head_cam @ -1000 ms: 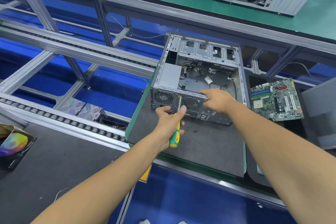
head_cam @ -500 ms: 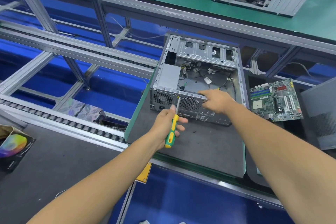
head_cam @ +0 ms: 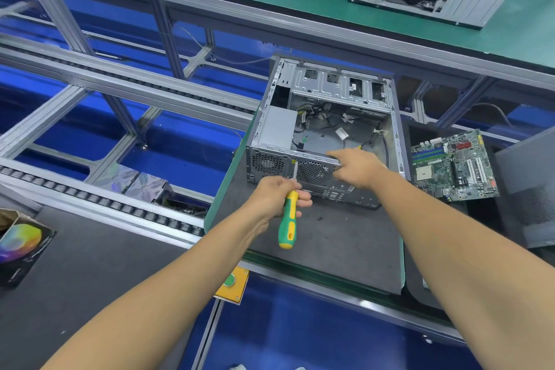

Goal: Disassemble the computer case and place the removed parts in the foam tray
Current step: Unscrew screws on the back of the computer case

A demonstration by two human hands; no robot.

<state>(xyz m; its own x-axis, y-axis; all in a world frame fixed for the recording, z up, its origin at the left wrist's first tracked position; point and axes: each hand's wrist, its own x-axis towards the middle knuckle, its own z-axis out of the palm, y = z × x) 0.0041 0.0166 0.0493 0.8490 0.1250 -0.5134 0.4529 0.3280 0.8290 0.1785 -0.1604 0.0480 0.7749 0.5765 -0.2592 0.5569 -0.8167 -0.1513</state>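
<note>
- Lying on its side on the dark mat of the tabletop (head_cam: 330, 237), the case (head_cam: 326, 129) is open on top, its rear panel facing the person.
- The left hand (head_cam: 276, 198) is wrapped around a green-and-yellow screwdriver (head_cam: 287, 221), whose shaft points up at the rear panel, between the two fan grilles.
- The right hand (head_cam: 359, 168) curls over the rear panel's top edge, apparently steadying the case.
- A motherboard (head_cam: 453, 164) lies in the dark tray (head_cam: 420, 129) just right of the case.
- The case looks like stiff sheet steel, fairly heavy, with sharp stamped edges; folded rims seem the safest places to hold it.
- The grey power supply (head_cam: 277, 129) in the near-left corner looks dense and trails cables, so it is probably best lifted by its body, not its wires.
- No brand or label is legible; the small stickers inside are too small to read.
</note>
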